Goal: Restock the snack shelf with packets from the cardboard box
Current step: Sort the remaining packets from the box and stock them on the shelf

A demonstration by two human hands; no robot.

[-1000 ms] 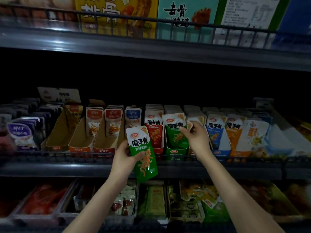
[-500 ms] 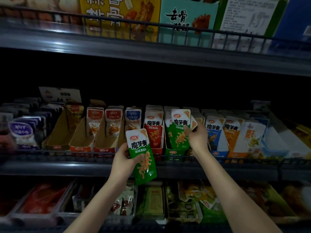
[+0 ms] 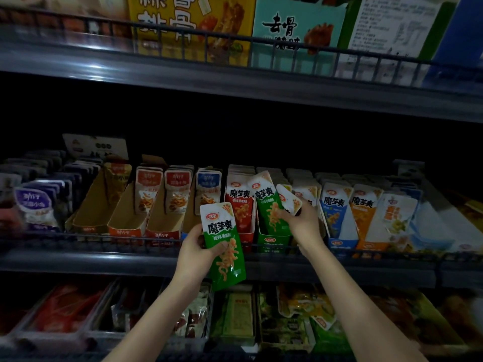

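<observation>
My left hand (image 3: 194,250) grips a green snack packet (image 3: 223,241) in front of the middle shelf's rail. My right hand (image 3: 303,222) holds a second green packet (image 3: 269,205), tilted, its lower end inside the green display box (image 3: 273,240). A white-topped packet (image 3: 288,201) leans against my right fingers. Red packets (image 3: 239,198) stand in the box to the left of it. The cardboard supply box is out of view.
Blue (image 3: 335,207) and orange (image 3: 363,209) packets fill boxes to the right. Half-empty brown trays (image 3: 125,220) with red-label packets sit to the left, purple packets (image 3: 34,207) beyond. A wire rail (image 3: 104,240) fronts the shelf. Large boxes (image 3: 193,24) stand on the upper shelf; trays fill the lower one.
My right hand lifted the green packet, then tilted it and lowered it towards the green box. The left hand with its packet rose slightly.
</observation>
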